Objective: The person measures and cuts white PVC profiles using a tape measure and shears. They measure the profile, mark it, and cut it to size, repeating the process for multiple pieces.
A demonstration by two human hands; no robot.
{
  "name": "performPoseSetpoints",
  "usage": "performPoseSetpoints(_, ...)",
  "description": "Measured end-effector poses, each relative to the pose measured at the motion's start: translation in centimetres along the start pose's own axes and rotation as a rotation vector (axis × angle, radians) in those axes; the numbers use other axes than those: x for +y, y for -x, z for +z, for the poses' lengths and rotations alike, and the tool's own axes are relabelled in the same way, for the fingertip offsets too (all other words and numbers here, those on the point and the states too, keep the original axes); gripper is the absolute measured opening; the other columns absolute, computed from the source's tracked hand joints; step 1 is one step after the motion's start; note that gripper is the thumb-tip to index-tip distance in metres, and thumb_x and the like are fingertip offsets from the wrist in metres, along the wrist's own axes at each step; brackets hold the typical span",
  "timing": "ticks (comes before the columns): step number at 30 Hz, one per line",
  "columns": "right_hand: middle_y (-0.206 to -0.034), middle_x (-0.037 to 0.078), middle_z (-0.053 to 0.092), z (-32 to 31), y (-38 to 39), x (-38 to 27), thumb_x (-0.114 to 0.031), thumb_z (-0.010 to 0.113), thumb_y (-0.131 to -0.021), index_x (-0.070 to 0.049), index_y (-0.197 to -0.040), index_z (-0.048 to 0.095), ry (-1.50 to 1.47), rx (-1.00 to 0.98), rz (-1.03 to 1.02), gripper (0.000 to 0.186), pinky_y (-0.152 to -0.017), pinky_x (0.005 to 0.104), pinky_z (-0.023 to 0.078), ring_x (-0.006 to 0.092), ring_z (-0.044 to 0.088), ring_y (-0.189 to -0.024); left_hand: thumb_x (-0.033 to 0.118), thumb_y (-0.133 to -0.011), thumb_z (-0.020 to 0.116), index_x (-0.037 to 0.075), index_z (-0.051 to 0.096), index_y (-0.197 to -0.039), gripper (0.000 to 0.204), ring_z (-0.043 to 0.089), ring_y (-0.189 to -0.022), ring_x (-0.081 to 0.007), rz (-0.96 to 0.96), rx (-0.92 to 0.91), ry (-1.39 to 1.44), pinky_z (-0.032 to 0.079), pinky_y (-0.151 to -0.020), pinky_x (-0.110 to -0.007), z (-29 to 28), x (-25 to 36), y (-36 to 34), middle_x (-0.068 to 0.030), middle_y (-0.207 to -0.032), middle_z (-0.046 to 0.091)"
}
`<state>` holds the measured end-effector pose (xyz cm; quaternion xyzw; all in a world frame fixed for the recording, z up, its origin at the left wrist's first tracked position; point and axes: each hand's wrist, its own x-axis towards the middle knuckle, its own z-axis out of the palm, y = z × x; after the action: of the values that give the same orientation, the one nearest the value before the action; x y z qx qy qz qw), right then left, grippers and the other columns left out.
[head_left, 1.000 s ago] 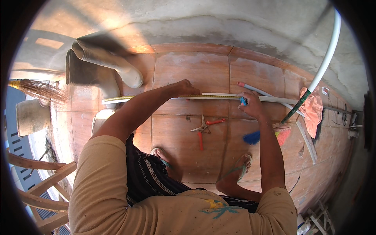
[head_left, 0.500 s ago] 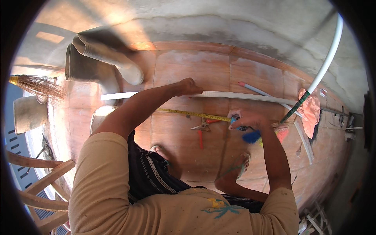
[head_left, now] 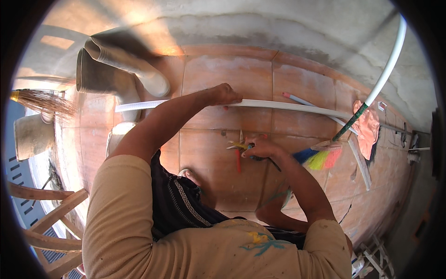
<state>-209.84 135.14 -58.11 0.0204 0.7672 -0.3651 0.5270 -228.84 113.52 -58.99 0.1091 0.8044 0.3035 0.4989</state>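
Note:
My left hand [head_left: 225, 94] is closed on a long white strip [head_left: 297, 107] that runs crosswise over the boots' toes and the floor. Below it, my right hand [head_left: 260, 146] is closed on a blue tape measure [head_left: 251, 153], with a short bit of yellow blade showing. It is just over red-handled snips [head_left: 239, 162], partly hidden, lying on the tiles. A pale tube [head_left: 291, 97] with a pink end lies behind the strip. To the right are a multicoloured broom head [head_left: 316, 157] with a green and white handle [head_left: 381, 79] and a crumpled pink cloth [head_left: 367, 128].
Rubber boots [head_left: 107, 83] stand at the back left, beside a straw broom [head_left: 51, 102]. Wooden pieces [head_left: 51, 216] are at the lower left. A wooden batten [head_left: 360, 165] lies at the right. A concrete wall [head_left: 232, 23] borders the tiled floor [head_left: 223, 74].
My right hand has left the strip, moving down and left with the tape measure, whose long yellow blade has shortened. My left hand and the strip have shifted slightly toward the wall.

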Motion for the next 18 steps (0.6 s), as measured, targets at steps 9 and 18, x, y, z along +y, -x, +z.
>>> performPoseSetpoints(9,-0.136,0.031,0.060,-1.7,1.9,4.3,-0.047,0.079,-0.083,0.001,-0.147,0.048,0.349,0.490,0.161,0.086,-0.100,0.0416,0.054,0.0390,0.066,-0.119,0.045,-0.095,0.060,0.006,0.076,-0.103,0.043,0.070,-0.073,-0.0230,0.107,0.030,0.076,0.053,-0.075,-0.042,-0.4,0.5,0.5,-0.0152,-0.078,0.071)
performPoseSetpoints(18,-0.162,0.032,0.033,5.3,2.5,0.0,-0.075,0.064,-0.083,0.001,-0.160,0.034,0.940,0.679,-0.208,0.113,-0.116,0.0792,0.014,0.0494,0.022,-0.155,0.046,-0.089,0.066,-0.002,0.075,-0.091,0.049,0.067,-0.068,-0.0207,0.063,0.113,0.122,0.051,-0.065,-0.042,-0.6,-0.1,1.1,-0.0154,-0.078,0.070)
